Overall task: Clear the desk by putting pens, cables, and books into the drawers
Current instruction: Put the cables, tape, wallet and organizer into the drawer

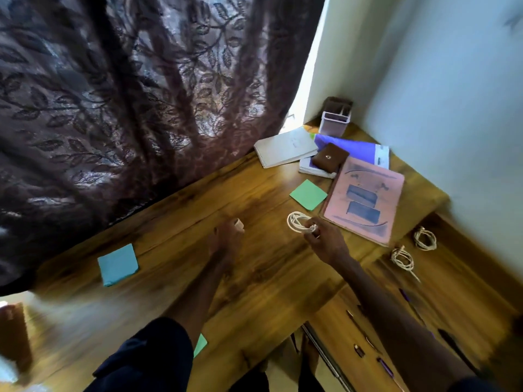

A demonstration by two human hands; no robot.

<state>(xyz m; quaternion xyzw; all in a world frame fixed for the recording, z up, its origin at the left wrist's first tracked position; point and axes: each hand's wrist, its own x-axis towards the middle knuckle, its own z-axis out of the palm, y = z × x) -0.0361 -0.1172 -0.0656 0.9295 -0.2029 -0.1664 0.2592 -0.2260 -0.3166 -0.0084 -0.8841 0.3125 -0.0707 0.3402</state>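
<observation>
1. Fingers of the right hand point(325, 239) are clamped on a white cable coil point(297, 220), over the desk point(254, 193) at 4 o'clock from the frame's middle.
2. The left hand point(226, 239) is at 6 o'clock from the middle and blurred. A small pale thing shows at its fingertips, but I cannot tell whether the fingers are closed.
3. A pink book point(365, 199) lies just beside the coil at 2 o'clock, and a green note point(308, 194) at 12 o'clock.
4. The open drawer point(452, 278), at 4 o'clock, holds 2 more coils point(424, 237) and pens point(385, 366).
5. At 1 o'clock lie a spiral notebook point(285, 151), a purple book point(353, 147) with a brown pouch point(329, 161) on it, and a pen holder point(335, 121).
6. A blue note point(118, 264) lies at 8 o'clock.
</observation>
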